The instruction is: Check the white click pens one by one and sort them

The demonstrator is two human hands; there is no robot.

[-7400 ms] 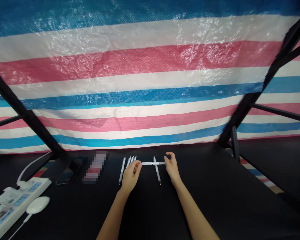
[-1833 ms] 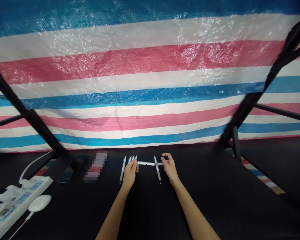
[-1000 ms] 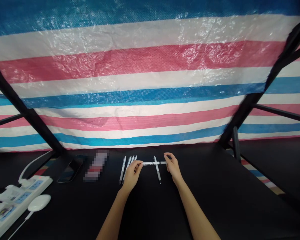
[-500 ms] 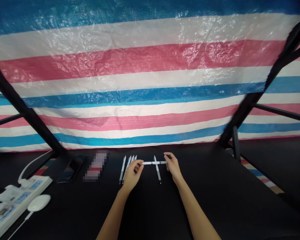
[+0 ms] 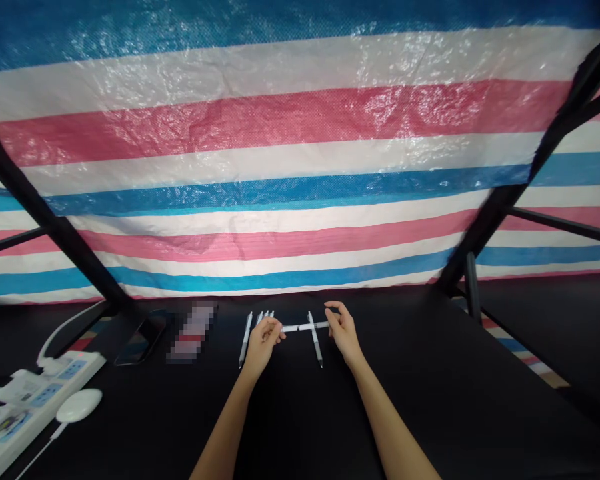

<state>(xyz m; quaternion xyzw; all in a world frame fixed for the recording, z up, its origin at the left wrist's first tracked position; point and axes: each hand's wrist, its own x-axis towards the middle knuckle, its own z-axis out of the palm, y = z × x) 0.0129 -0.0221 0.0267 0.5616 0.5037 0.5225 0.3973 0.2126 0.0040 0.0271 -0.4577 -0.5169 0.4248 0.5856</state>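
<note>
A white pen is held level between my two hands. My left hand pinches its left end between thumb and fingers. At the other end, my right hand grips with thumb and forefinger. A dark band shows midway along the pen; whether the two halves are joined there I cannot tell. Under it, crossing its line, another white pen with a grey grip lies on the black table. Left of my left hand lies a similar pen, and several more pens are partly hidden behind that hand.
A dark phone and a blurred-out pinkish item lie to the left. Nearer are a white power strip and a white round charger with cables. Black frame bars and a striped sheet stand behind.
My left hand has turned and its fingers have closed further over the pen's left end. The dark band on the pen has shifted slightly left. My right hand has moved slightly left.
</note>
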